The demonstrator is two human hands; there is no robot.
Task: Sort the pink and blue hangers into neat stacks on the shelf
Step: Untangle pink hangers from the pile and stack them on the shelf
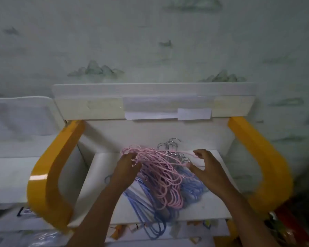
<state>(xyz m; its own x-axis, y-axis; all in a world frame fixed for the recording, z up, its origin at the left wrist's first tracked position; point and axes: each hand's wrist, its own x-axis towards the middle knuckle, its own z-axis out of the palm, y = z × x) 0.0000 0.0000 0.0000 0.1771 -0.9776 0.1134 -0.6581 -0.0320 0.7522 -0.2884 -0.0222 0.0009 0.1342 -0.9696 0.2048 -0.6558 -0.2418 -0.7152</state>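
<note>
A tangled heap of pink hangers [165,177] lies over blue hangers [146,207] on the white shelf [214,209]. Their metal hooks [169,145] bunch at the back. Some blue hangers stick out past the shelf's front edge. My left hand [127,166] grips the left end of the pink bundle, fingers curled round the wires. My right hand [206,166] holds the right end of the pink hangers, with its fingers curled above and its thumb under the hooks.
Yellow curved side supports stand at the shelf's left [48,177] and right [268,168]. A white upper shelf [150,102] with taped paper hangs above. A patterned wall rises behind. Mixed clutter [194,227] sits on the level below.
</note>
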